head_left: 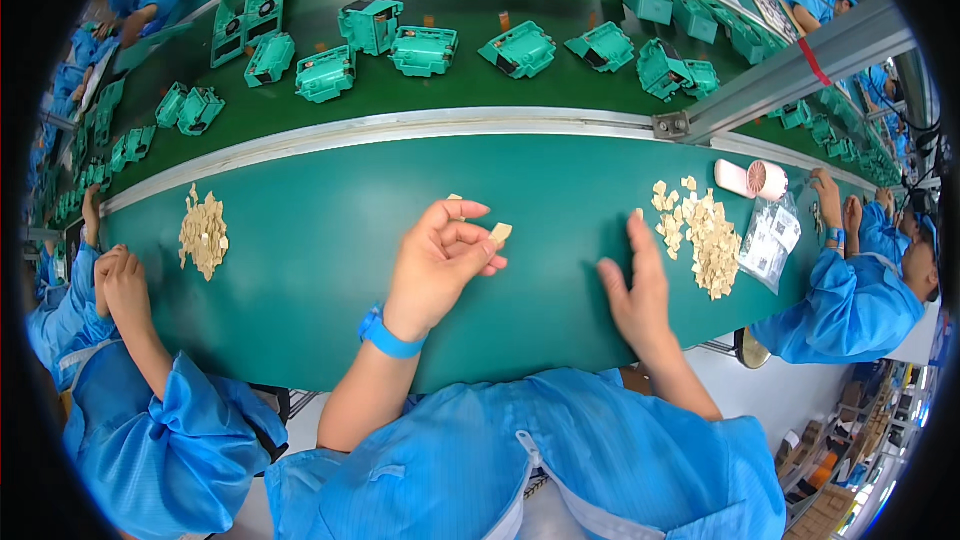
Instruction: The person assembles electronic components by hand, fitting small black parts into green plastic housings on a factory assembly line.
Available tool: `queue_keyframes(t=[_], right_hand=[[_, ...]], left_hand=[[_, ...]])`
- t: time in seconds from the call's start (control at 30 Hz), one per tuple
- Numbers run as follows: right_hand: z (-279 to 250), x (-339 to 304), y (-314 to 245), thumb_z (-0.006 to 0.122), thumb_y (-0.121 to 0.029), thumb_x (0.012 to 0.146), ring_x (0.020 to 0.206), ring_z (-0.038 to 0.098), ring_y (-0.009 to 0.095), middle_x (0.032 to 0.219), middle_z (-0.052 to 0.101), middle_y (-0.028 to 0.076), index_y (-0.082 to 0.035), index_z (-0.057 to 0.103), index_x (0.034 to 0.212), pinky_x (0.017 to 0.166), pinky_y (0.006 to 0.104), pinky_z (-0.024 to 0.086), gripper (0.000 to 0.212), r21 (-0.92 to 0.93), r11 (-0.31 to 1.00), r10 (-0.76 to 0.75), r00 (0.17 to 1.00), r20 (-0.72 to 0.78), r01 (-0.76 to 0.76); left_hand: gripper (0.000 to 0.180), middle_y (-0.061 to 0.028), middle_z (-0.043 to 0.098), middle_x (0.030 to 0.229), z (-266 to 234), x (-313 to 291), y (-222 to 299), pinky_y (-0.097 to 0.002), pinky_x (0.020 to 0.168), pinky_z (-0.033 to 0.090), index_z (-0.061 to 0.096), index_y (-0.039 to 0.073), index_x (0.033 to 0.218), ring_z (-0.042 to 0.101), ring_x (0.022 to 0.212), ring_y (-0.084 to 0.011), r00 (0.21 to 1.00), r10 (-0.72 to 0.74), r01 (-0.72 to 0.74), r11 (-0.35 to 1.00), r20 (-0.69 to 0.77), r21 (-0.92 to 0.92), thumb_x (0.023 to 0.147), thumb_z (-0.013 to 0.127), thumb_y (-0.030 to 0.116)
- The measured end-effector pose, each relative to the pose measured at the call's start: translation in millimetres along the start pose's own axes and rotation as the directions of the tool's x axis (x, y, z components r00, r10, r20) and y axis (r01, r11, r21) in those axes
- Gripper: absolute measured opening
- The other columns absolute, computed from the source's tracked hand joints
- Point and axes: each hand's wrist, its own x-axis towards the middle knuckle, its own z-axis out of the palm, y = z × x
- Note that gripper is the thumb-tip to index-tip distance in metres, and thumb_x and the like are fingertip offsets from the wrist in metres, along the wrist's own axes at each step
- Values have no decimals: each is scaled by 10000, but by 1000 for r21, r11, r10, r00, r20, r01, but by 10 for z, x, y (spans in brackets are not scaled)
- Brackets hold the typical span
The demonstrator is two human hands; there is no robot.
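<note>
The left hand (432, 265) is raised over the middle of the table (540, 330), fingers curled, pinching a small, flat, cream piece (501, 234); the right hand (642, 302) is open, fingers extended, near a pile (716, 252) of similar pieces. Beside that pile lie a pink fan (766, 180) and a clear bag (768, 252); another heap (205, 238) lies far left.

On the green worktable (300, 320) lies a pile of small beige pieces (205, 236), left in the frame; at the right lie a second pile (716, 250), a pink handheld fan (735, 178) and a clear plastic bag (768, 248).
</note>
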Motion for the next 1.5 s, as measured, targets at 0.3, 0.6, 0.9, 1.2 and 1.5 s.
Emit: queue_keyframes(t=[0.3,0.6,0.9,1.2,1.5], right_hand=[[114,219,-360,740,-38,688,707,627,206,871,639,64,-29,657,974,596,327,479,298,225,850,-486,874,-8,476],[-20,177,-138,722,-26,684,632,614,192,764,633,45,-28,654,904,561,319,473,229,216,868,-466,884,37,448],[-111,65,45,712,-6,719,588,615,180,712,646,54,-38,666,838,508,307,474,131,491,867,-108,994,6,91],[-354,89,370,700,16,698,562,605,171,687,634,52,-48,678,841,474,289,461,158,278,958,-61,998,-27,66],[-609,82,630,685,11,799,689,633,170,856,662,106,-8,653,938,623,261,508,145,107,994,49,976,-212,-26]], left_hand=[[310,-127,676,884,425,-158,-157,-252,709,549,429,-7,1138,678,819,-150,999,11,-23,971,51,238,878,588,-60],[306,-118,687,864,665,-136,-328,-258,685,540,419,7,1128,678,782,-145,987,131,-154,941,94,301,874,580,-54],[309,-122,689,871,865,5,-407,-267,701,550,420,9,1119,682,791,-154,987,60,-99,957,146,272,870,595,-47],[305,-112,693,875,1016,17,-415,-267,687,550,435,6,1123,685,792,-155,970,74,-156,920,230,360,870,600,-43],[161,-103,680,922,1161,166,-263,-263,728,546,582,-23,1049,677,828,-160,969,-55,-25,947,239,321,895,625,-1]])
